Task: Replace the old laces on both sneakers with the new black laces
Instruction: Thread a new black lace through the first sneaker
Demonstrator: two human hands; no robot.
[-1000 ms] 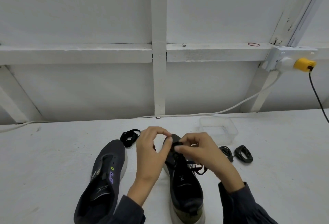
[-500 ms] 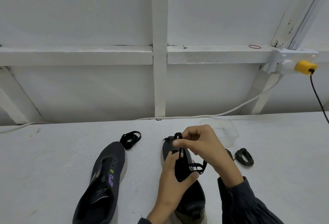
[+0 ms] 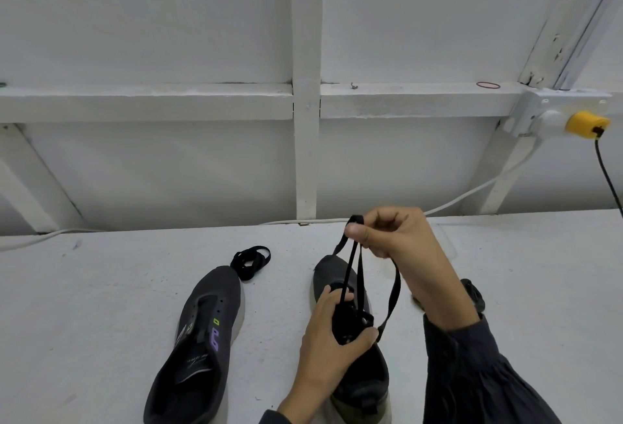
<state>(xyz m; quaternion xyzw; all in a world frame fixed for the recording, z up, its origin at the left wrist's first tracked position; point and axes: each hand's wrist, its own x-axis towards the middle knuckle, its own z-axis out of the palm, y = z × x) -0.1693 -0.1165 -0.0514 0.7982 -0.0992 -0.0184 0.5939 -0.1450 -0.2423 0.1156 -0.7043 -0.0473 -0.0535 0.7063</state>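
Tabletop (image 3: 101,305) white, wall (image 3: 151,19) white behind; right hand (image 3: 401,238) pinches lace (image 3: 359,275), left hand (image 3: 330,339) grips sneaker (image 3: 328,272).

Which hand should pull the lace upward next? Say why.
Right. The right hand pinches the lace above the laced sneaker, free to lift; the left hand grips that sneaker's midsection, bracing it.
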